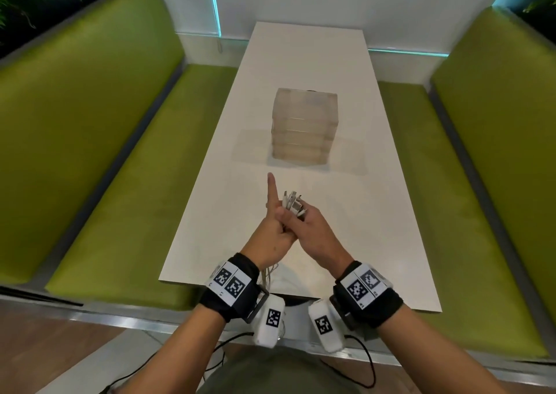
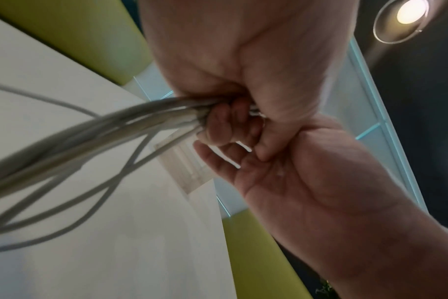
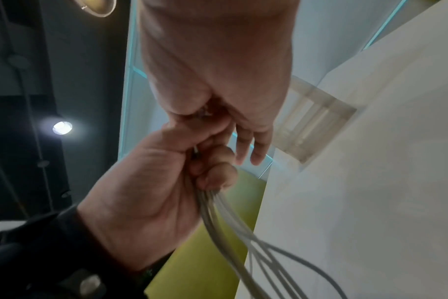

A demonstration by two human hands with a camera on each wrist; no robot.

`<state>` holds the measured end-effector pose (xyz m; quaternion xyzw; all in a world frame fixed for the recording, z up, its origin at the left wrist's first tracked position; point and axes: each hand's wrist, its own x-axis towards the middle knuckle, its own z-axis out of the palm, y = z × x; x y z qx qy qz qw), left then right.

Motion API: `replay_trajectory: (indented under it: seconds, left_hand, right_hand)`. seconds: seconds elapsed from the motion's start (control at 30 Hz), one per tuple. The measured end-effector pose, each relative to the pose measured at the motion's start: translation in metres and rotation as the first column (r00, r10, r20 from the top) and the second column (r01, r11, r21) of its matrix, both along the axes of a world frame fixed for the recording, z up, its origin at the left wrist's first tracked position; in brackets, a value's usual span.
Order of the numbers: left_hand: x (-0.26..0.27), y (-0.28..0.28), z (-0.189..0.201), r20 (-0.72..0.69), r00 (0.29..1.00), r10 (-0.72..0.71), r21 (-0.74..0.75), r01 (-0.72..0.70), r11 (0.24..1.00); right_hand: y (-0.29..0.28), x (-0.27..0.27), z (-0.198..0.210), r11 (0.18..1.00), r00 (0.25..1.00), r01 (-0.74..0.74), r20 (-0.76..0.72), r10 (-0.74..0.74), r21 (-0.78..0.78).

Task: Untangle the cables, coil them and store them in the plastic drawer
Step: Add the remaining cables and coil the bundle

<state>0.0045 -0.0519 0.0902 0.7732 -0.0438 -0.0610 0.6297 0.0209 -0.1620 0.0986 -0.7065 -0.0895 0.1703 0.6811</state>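
While both hands (image 1: 296,228) grip cables (image 1: 293,202), one finger points.

The cables (image 1: 292,203) are white and grey, gathered into one bundle near the near end of the white surface (image 1: 376,213), their connector ends sticking up together; below the bundle the strands (image 2: 72,141) fan out into loose loops. The plastic drawer (image 1: 304,126), a translucent unit of stacked compartments, all closed, stands upright farther along the middle of the surface, well apart
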Motion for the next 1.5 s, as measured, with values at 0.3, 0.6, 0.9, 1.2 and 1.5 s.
replay_trajectory:
  seconds: [0.3,0.6,0.9,1.2,1.5]
  left_hand:
    - [-0.015,0.000,0.004,0.067,0.996,-0.057,-0.091,0.063,0.994]
    - [-0.016,0.003,0.002,0.069,0.989,-0.131,-0.101,0.138,0.985]
    - [-0.019,0.009,-0.017,-0.040,0.998,-0.047,-0.225,0.037,0.974]
    - [-0.009,0.021,-0.023,0.009,1.000,0.006,0.192,-0.007,0.981]
    - [-0.004,0.025,-0.021,-0.059,0.933,-0.354,0.422,0.345,0.838]
  right_hand:
    - [0.001,-0.015,0.004,0.987,0.966,0.140,0.228,-0.118,-0.083]
    - [-0.003,-0.012,0.004,0.977,0.966,0.171,0.218,-0.141,-0.127]
    - [-0.002,-0.010,0.010,0.991,0.989,0.125,0.080,-0.121,-0.043]
    - [-0.034,0.014,0.015,0.932,0.983,0.165,0.133,-0.128,-0.323]
    - [-0.037,0.010,0.010,0.205,0.705,-0.280,-0.056,0.707,-0.938]
